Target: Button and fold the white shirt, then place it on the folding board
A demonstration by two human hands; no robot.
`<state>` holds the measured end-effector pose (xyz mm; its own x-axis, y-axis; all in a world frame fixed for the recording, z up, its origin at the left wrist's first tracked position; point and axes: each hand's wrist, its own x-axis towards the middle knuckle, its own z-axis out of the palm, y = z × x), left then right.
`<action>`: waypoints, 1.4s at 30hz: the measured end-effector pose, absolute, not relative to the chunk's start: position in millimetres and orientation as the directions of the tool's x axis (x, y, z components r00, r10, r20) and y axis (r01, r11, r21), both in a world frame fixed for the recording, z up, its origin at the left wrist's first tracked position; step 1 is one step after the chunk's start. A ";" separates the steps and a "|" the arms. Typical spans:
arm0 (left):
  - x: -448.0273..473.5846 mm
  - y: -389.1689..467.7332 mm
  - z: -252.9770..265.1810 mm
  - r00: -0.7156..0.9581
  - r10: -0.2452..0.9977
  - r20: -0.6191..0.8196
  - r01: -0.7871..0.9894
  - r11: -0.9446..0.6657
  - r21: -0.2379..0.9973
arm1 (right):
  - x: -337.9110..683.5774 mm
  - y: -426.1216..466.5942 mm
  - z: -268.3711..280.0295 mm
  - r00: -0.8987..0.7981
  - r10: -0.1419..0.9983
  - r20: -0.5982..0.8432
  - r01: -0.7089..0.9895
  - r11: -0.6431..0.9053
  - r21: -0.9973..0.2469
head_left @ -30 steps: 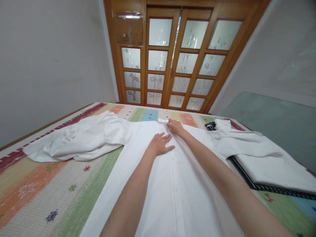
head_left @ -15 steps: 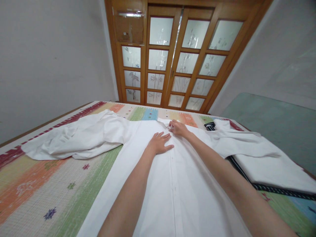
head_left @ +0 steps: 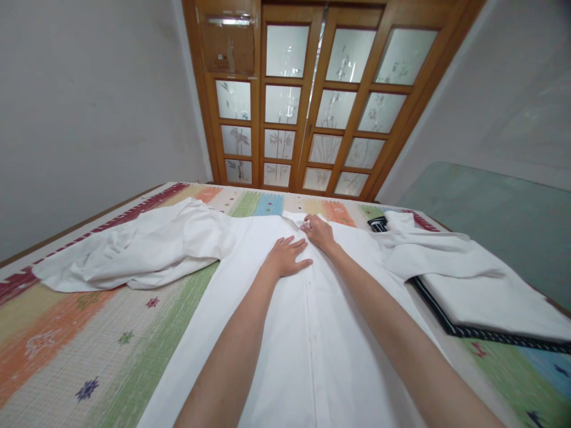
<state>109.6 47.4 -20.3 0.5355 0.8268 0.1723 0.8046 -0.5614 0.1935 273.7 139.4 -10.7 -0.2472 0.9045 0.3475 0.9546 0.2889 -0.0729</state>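
A white button-front shirt lies spread on the patterned cover, its collar toward the far edge and both sleeves out to the sides. My left hand rests flat on the upper chest beside the button placket, fingers spread. Just beyond it, my right hand has its fingers bent and pressed together on the shirt at the collar opening. The fingers hide the exact bit of cloth between them. Down the middle, the placket runs toward me between my forearms.
Under the right sleeve lies a folded white garment with black striped trim. The bright striped cover shows on the left. A pale green panel stands at the right, and wooden doors with glass panes are beyond the far edge.
My right forearm has shifted slightly left, while its fingers stay at the collar. My left hand keeps its place on the shirt. The whole view has moved a little.
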 end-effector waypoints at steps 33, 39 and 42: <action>111.1 52.4 -22.3 0.385 0.912 0.142 0.882 -0.408 0.236 | 302.6 95.1 -30.1 -0.525 0.810 0.261 0.835 0.550 -0.028; 108.5 49.2 -16.8 0.286 0.955 0.074 0.930 -0.295 0.221 | 318.7 53.0 -34.1 -0.453 0.883 0.124 0.890 0.456 0.004; 107.1 48.7 -16.4 0.230 0.972 0.055 0.949 -0.236 0.211 | 327.1 31.2 -28.8 -0.399 0.913 0.081 0.916 0.400 0.002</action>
<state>107.1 48.7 -16.4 0.2299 0.9717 0.0546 0.9486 -0.2363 0.2106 327.1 31.2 -28.8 -0.3989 0.9134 0.0811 0.9165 0.4000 0.0020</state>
